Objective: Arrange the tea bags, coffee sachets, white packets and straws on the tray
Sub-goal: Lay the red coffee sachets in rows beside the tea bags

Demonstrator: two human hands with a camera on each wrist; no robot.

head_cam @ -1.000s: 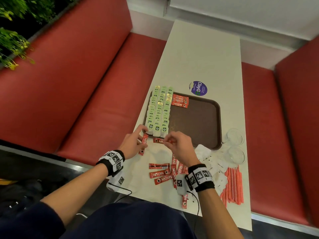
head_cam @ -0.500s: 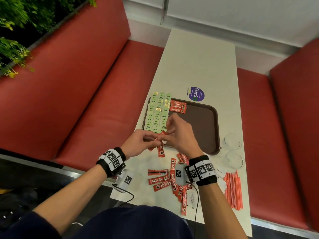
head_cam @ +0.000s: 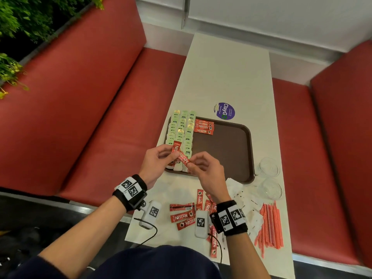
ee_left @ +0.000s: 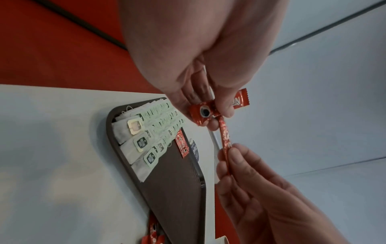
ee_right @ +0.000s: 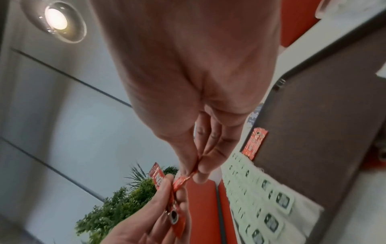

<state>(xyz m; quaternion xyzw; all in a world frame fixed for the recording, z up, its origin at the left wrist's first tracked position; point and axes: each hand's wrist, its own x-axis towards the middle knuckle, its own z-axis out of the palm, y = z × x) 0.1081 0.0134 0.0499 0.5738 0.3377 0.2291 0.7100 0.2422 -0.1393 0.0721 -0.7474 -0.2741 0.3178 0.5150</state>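
I have lifted both hands off the desk since a second ago: my left hand point(head_cam: 159, 158) and right hand point(head_cam: 203, 168) now pinch coffee sachets point(head_cam: 181, 156) at frame centre, over the tray point(head_cam: 249, 150), ready for placing.

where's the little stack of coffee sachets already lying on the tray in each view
Head: stack of coffee sachets at the tray's far edge, right of the tea bags.
Left wrist: mid-frame, seen edge-on, just past the tea bag rows.
Right wrist: right of centre, above the tea bags.
Shared landmark: the green tea bag rows beside it.
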